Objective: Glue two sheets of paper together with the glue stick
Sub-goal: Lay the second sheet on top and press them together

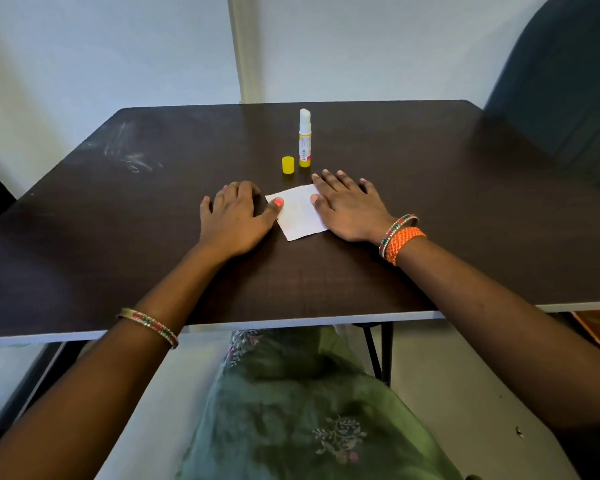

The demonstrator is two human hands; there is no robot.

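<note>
A small white paper (pixel 298 214) lies flat on the dark table (pixel 118 237), near the middle. My left hand (pixel 236 216) rests palm down on its left side, thumb tip pressing the paper's left edge. My right hand (pixel 349 206) lies flat with spread fingers over the paper's right edge. Whether one sheet or two lie there cannot be told. Behind the paper the glue stick (pixel 305 138) stands upright, uncapped, white glue showing on top. Its yellow cap (pixel 288 165) stands just left of it.
A dark chair (pixel 565 81) stands at the table's far right corner. White smears (pixel 132 157) mark the table's left part. A white wall rises behind the table's far edge. My lap in green cloth (pixel 291 403) is under the near edge.
</note>
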